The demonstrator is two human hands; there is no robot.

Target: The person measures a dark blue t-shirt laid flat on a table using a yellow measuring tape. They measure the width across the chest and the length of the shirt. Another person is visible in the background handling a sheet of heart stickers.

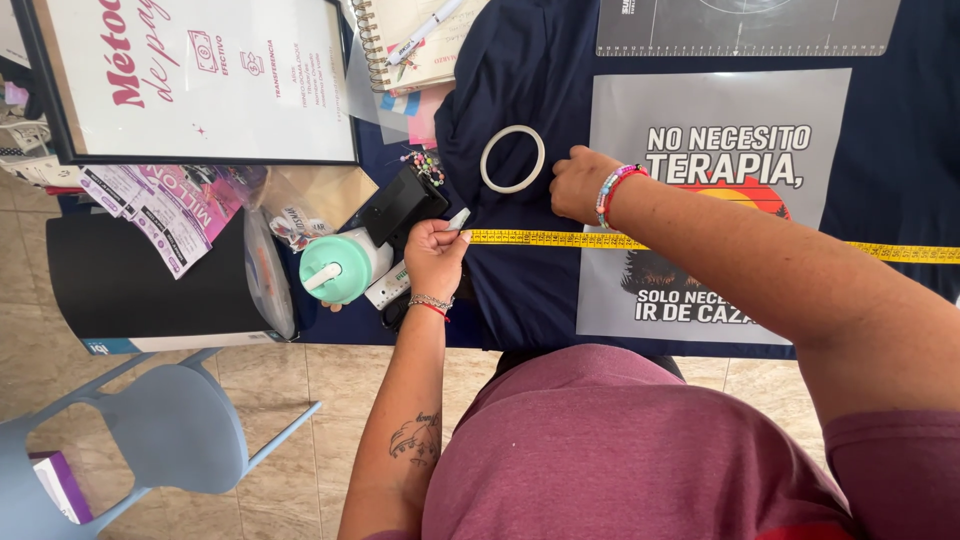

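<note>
The navy garment (520,290) lies spread flat over the table, filling most of the right half of the view, with a grey transfer sheet (620,110) bearing a printed design laid on top of it. A yellow measuring tape (560,239) runs straight across the cloth and the sheet, from the left hand out to the right edge of the view. A framed sign (200,80) stands at the upper left, above a black cylinder (130,280) lying on its side, and a mint-green tumbler (340,268) lies just left of the left hand. The right hand (578,185) rests on the cloth just above the tape, its fingers curled under into a loose fist; whether they pinch the fabric I cannot tell. The left hand (435,255) has thumb and fingertips closed tight on the metal end of the tape, holding it down at the garment's left edge. A white ring (486,172) lies on the cloth just left of the right hand, not touching it.
</note>
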